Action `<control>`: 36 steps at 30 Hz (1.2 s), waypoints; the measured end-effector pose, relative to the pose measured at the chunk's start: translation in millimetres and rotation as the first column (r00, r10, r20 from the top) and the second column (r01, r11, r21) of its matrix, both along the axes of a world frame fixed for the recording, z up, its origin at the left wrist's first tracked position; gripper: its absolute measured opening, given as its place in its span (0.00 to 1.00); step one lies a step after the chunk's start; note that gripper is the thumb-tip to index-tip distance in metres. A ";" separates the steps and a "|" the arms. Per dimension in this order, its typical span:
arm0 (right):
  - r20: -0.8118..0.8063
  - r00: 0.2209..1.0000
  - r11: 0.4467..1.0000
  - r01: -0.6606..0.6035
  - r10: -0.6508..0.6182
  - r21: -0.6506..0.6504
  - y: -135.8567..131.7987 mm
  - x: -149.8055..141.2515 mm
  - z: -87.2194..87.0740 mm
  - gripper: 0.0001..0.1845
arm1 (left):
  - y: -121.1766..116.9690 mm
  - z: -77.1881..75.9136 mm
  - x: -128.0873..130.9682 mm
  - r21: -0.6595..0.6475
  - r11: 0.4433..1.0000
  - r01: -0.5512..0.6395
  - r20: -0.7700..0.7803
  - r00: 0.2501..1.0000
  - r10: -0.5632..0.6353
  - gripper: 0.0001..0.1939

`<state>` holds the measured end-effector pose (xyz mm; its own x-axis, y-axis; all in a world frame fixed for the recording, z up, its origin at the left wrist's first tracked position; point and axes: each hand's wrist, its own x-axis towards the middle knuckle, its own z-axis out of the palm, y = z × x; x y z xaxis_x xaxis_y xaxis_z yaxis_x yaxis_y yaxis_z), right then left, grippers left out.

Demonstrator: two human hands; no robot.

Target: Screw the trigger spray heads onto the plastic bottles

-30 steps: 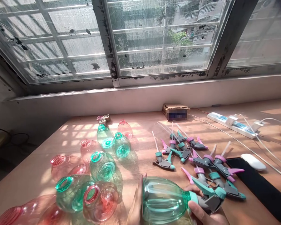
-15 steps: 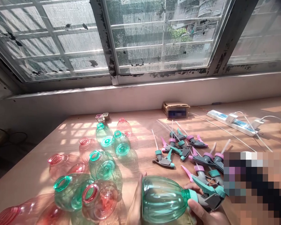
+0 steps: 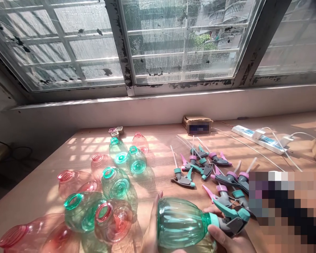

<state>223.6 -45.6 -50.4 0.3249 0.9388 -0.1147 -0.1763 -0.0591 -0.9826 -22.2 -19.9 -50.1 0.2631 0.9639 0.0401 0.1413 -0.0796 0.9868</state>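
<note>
Green translucent plastic, ribbed: one bottle (image 3: 180,223) was held on its side at the near edge of view, base toward the left, neck toward the right. Base end was cupped by the left hand (image 3: 149,233). Teal collar (image 3: 214,219) of a grey-and-teal plastic trigger spray head (image 3: 234,219) was gripped at the neck by the right hand (image 3: 228,242), thumb laid against the near side. Neither hand was spread wide; both were occupied by this one assembly. Whether the bottle was also resting on the wood could not be told.

Status, as judged: head was seated on the neck of the held bottle, some neck ring still visible beside the collar. Final tightness could not be confirmed. No other joined bottle and head was seen.

Unjoined parts: bare-necked green plastic bottles (image 3: 116,184) and pink translucent plastic bottles (image 3: 113,225) were grouped to the left on the brown wooden table (image 3: 160,172). Loose grey trigger heads with teal or pink parts (image 3: 184,181) were scattered to the right, several clear straws tilted upward. Exact counts were prevented by overlap and the blurred lower-right patch.

Farther back: a worn cardboard box (image 3: 197,120) was set near the wall, a white power strip (image 3: 243,132) to its right with plugs inserted.
</note>
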 end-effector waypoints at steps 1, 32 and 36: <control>-0.021 1.000 1.000 -0.014 0.014 -0.008 -0.2 -0.3 0.7 0.29 | -1.7 1.7 -0.2 0.019 1.000 0.014 -0.006 1.000 -0.014 0.63; 0.041 0.999 1.000 -0.006 0.005 0.030 3.1 -1.6 -1.8 0.24 | -9.2 7.5 5.8 0.038 0.999 0.001 -0.028 1.000 0.000 0.59; -0.038 0.999 1.000 -0.014 0.015 0.012 4.0 -6.4 5.9 0.27 | -12.7 5.9 7.7 0.046 0.997 -0.068 -0.105 0.992 0.073 0.54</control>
